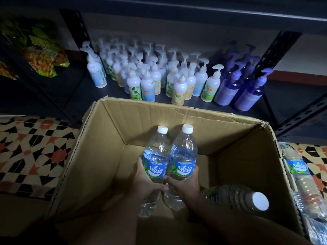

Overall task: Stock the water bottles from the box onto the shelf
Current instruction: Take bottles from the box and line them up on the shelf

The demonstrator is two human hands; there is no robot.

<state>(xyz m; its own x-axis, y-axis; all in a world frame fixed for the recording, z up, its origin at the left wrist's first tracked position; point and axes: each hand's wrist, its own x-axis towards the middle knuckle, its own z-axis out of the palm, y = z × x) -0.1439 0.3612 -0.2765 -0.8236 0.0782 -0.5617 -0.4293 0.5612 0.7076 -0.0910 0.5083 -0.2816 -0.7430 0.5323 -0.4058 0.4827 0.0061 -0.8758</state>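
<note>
Centre frame, inside an open brown cardboard box (106, 147), the left hand (144, 182) grasps one clear, blue-labelled plastic water bottle (156, 152); the right hand (184, 185) grasps a second water bottle (184, 149). Across the top runs a dark metal shelf (81, 96).

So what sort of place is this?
Likely a shop or stockroom: a metal shelf crowded with pump bottles, snack bags beside them, and a cardboard box holding water bottles.

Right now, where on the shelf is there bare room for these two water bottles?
Bare shelf lies left of the white pump bottles, short of the snack bags. Another patch sits right of the purple bottles. The middle is crowded.
</note>
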